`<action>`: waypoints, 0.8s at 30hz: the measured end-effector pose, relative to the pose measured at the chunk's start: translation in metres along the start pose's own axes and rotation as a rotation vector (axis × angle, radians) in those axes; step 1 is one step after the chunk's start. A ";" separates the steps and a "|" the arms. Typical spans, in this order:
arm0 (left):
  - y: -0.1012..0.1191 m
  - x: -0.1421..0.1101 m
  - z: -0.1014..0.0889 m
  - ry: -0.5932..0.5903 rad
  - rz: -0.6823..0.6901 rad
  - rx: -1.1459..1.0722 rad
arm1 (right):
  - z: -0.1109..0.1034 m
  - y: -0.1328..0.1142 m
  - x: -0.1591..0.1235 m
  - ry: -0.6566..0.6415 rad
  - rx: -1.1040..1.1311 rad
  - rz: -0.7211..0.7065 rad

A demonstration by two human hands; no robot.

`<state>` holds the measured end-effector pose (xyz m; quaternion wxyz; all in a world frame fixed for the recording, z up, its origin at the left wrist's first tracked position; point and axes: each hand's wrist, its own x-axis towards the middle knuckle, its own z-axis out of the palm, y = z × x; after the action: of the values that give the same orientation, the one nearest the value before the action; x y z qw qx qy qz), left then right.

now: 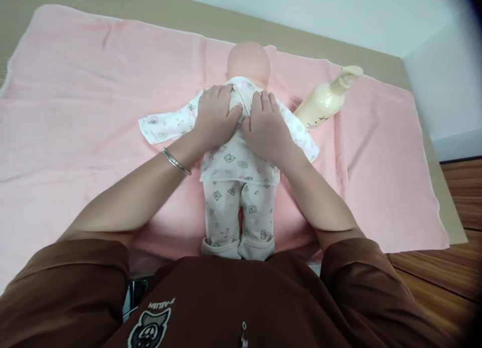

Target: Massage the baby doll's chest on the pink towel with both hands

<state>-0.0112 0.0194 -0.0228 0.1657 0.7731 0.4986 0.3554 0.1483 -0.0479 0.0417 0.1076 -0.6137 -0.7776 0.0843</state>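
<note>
A baby doll (248, 59) lies on its front, its bald head at the far end and its legs toward me. It wears a white printed top (237, 162) and matching trousers (222, 212) with turned-up cuffs. On the left of the doll's upper back rests my left hand (216, 114), palm down with the fingers laid out. My right hand (267, 129) lies flat beside it on the right of the back. The two thumbs nearly meet over the spine. Both palms are hidden against the cloth.
A pink blanket (94, 102) with some creases covers most of the wooden table (181, 11). A cream pump bottle (324, 104) lies on its side to the right of the doll, near its right sleeve. White walls (339, 11) stand behind the table.
</note>
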 end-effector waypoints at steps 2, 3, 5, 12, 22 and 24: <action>0.009 -0.006 -0.002 -0.027 -0.049 0.020 | -0.004 0.003 0.010 -0.057 -0.001 0.050; 0.015 -0.011 -0.004 -0.038 -0.056 0.026 | -0.006 0.006 0.016 -0.081 0.012 0.081; 0.029 -0.023 -0.006 -0.039 -0.037 0.025 | -0.009 0.014 0.027 -0.108 0.053 0.145; 0.039 -0.021 -0.012 -0.070 -0.032 -0.018 | -0.008 0.017 0.018 -0.074 0.023 0.094; 0.027 -0.010 -0.015 -0.048 -0.055 -0.058 | -0.013 0.002 0.003 -0.052 0.031 0.022; 0.036 -0.021 -0.014 -0.075 -0.024 -0.062 | -0.017 0.010 0.013 -0.056 0.045 0.093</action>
<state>-0.0035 -0.0166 0.0008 0.2125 0.7744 0.4899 0.3395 0.1595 -0.0326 0.0558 0.0954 -0.6440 -0.7489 0.1236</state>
